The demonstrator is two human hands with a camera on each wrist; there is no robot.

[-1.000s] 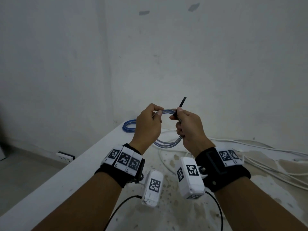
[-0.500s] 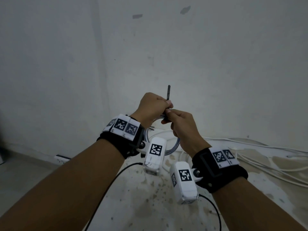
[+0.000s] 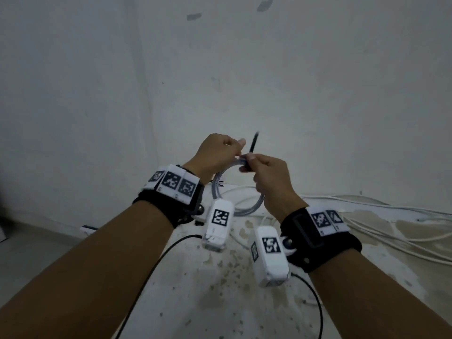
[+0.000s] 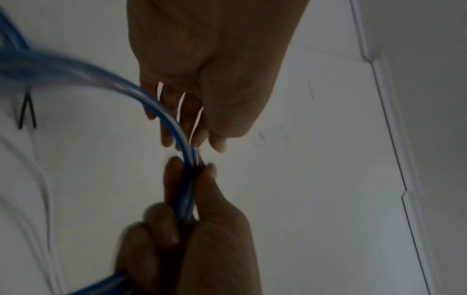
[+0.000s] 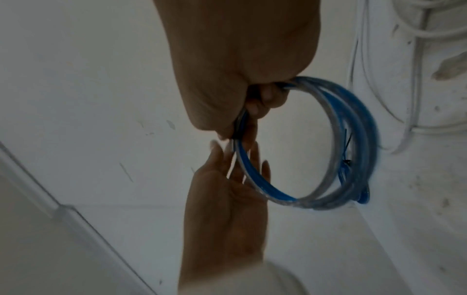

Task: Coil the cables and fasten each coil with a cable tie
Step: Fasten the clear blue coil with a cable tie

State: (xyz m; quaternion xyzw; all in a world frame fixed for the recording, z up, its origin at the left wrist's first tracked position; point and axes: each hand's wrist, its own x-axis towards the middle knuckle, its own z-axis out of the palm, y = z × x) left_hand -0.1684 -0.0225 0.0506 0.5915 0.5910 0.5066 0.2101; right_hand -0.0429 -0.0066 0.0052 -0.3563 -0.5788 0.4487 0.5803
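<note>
A coil of blue and clear cable (image 3: 234, 204) hangs in the air between my hands above the table. My right hand (image 3: 266, 177) grips the top of the cable coil (image 5: 328, 139). Its thumb and forefinger pinch a black cable tie (image 3: 252, 144) wrapped round the strands, with the tail pointing up. My left hand (image 3: 220, 152) pinches the strands (image 4: 182, 127) between thumb and nearly straight fingers, right beside the right thumb. A second black tie (image 5: 346, 151) sits on the far side of the coil.
The stained white table (image 3: 220, 302) lies below my forearms, its left edge running diagonally. Loose white cables (image 3: 367, 216) sprawl over its right side. The wall stands close behind. A wall socket (image 3: 86, 228) sits low on the left.
Both hands have risen and drawn together. My left hand moved from the coil's left side to its top, next to the right thumb. The tie's tail swung from slanted to nearly upright.
</note>
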